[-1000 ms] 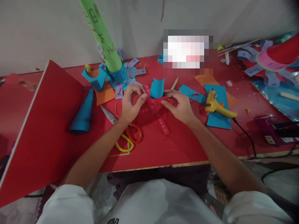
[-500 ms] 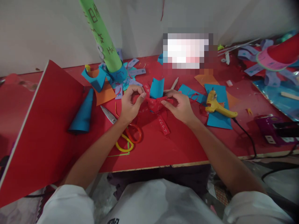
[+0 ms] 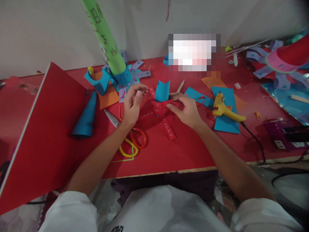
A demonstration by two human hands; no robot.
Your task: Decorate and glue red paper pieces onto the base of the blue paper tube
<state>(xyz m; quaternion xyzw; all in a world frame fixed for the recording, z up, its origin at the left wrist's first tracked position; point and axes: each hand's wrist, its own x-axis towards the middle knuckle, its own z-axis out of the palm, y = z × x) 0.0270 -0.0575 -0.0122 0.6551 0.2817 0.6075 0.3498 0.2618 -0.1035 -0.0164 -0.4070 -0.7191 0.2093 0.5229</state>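
A small red paper piece (image 3: pixel 159 107) with white writing stands curved on the red table, its strips spread out around its foot. From its top rises a blue paper piece (image 3: pixel 162 91). My right hand (image 3: pixel 184 108) pinches the red paper piece at its right side, thumb in front and fingers behind. Just left of it, my left hand (image 3: pixel 133 103) is apart from the paper, thumb and fingers separated, holding nothing. Scissors (image 3: pixel 131 137) with red and yellow handles lie by my left forearm.
A yellow glue gun (image 3: pixel 225 109) rests on blue paper at right, its cord running off the table edge. Left stand a blue paper cone (image 3: pixel 87 117) and a tilted red board (image 3: pixel 45 138). Behind is a tall green paper tube (image 3: pixel 106 37). A purple box (image 3: pixel 285 133) sits far right.
My left hand has let go of the red paper's left side and drawn back slightly left, its fingers opening. My right hand stays on the paper.
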